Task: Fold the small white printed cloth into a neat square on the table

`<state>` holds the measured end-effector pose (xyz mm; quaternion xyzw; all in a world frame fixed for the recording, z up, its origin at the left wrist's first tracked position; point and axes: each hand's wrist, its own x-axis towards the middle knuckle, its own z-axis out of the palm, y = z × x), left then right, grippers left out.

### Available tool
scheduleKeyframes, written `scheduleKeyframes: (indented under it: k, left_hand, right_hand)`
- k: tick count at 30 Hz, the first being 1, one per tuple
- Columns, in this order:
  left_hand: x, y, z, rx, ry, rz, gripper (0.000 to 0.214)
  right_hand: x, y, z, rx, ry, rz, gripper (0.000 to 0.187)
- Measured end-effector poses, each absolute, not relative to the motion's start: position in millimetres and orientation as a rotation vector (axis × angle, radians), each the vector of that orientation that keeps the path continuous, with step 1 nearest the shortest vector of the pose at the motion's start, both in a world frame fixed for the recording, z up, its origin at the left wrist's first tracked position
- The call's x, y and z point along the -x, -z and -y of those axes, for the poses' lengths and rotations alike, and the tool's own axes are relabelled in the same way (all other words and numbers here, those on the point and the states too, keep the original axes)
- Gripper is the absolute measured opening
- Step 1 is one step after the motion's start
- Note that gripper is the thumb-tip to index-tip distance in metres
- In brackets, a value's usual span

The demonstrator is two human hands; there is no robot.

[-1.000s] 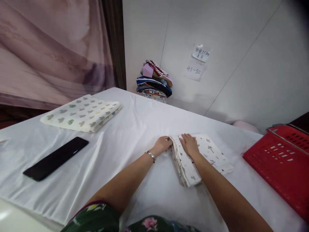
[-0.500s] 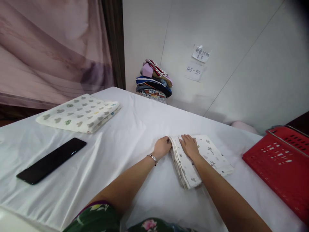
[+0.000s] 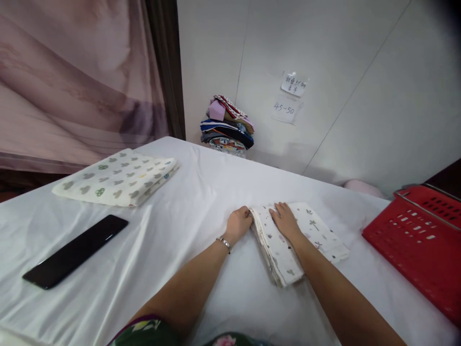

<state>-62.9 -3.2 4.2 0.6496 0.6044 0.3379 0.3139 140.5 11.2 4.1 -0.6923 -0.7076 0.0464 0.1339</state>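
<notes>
A folded white cloth (image 3: pixel 317 230) with small grey prints lies on the white-covered table (image 3: pixel 187 240), right of centre. My left hand (image 3: pixel 238 224), with a bracelet at the wrist, is curled against the cloth's left folded edge, fingers tucked at the far corner. My right hand (image 3: pixel 286 221) lies flat on top of the cloth, fingers stretched out and pressing it down. A second folded cloth (image 3: pixel 117 178), white with grey and green shapes, rests at the far left of the table.
A black phone (image 3: pixel 75 251) lies on the table at the left. A red plastic basket (image 3: pixel 418 240) stands at the right edge. A pile of coloured fabrics (image 3: pixel 226 126) sits against the far wall under paper notes (image 3: pixel 290 96). A pink curtain (image 3: pixel 72 81) hangs at the left.
Both hands have stayed on the printed cloth, the left shifting slightly along its edge. The view has tilted a little; nothing else moved.
</notes>
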Motion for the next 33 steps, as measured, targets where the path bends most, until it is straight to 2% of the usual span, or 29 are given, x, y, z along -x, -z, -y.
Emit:
scheduleKeyframes:
  k: [9,14,17,21,30,33]
  left_hand:
    - [65,-4,4,-1.702,-0.898,-1.625,0.005]
    - [63,-5,5,-1.738,-0.863,-1.67,0.002]
    - [63,-4,6,-1.665,-0.928,-1.697,0.013]
    - [65,-2,3,-1.732,-1.003,-1.59,0.036]
    - [71,-3,-11,-1.765,-0.952,-1.439,0.022]
    - [72,-4,-12,-1.753,-0.942,-1.458,0.02]
  right_hand:
    - [-136,-3,-11,2.016,-0.074,2.112,0.057]
    - [-132,-13,-12,2.076,-0.177,2.109,0.053]
    - [-119,-23,-3,2.06,-0.208,2.112,0.051]
    - [-90,-25,22,1.763,-0.274,2.353,0.054]
    - [-74,-40,58,1.683,-0.529,2.418,0.07]
    - [-76,-41,86,1.627,-0.509,2.485,0.071]
